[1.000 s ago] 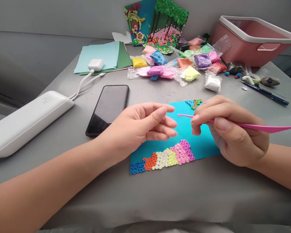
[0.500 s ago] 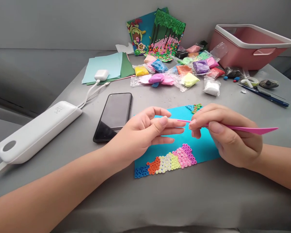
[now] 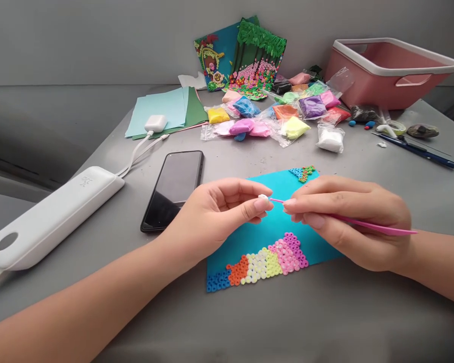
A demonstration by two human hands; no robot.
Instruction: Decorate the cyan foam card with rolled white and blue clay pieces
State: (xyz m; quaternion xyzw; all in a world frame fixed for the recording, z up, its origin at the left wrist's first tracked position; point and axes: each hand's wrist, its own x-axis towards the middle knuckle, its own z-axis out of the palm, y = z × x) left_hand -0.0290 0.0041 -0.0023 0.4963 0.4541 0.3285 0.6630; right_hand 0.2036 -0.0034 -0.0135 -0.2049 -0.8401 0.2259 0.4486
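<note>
My left hand [image 3: 219, 212] pinches a tiny white clay bit [image 3: 264, 197] between thumb and forefinger. My right hand [image 3: 348, 217] grips a thin pink clay tool [image 3: 378, 227], and the tool's tip touches the white bit. Both hands hover over a turquoise card [image 3: 276, 227] lying on the grey table. Rows of small clay rings [image 3: 265, 259] in blue, orange, cream, yellow and pink cover the card's near edge. A small blue and green ring cluster [image 3: 304, 173] sits at its far corner.
A black phone [image 3: 174, 187] lies left of the card, beside a white power bank [image 3: 49, 217] cabled to a white earbud case [image 3: 155, 122]. Several bags of coloured clay [image 3: 283, 113], paper sheets [image 3: 162, 108], a finished clay picture [image 3: 245, 55], a pink bin [image 3: 389, 70] and blue tools [image 3: 419, 148] lie farther back.
My left fingers were apart and have closed on the white clay bit. The right hand lowered and swung the pink tool's tip onto it. The view shifted slightly.
</note>
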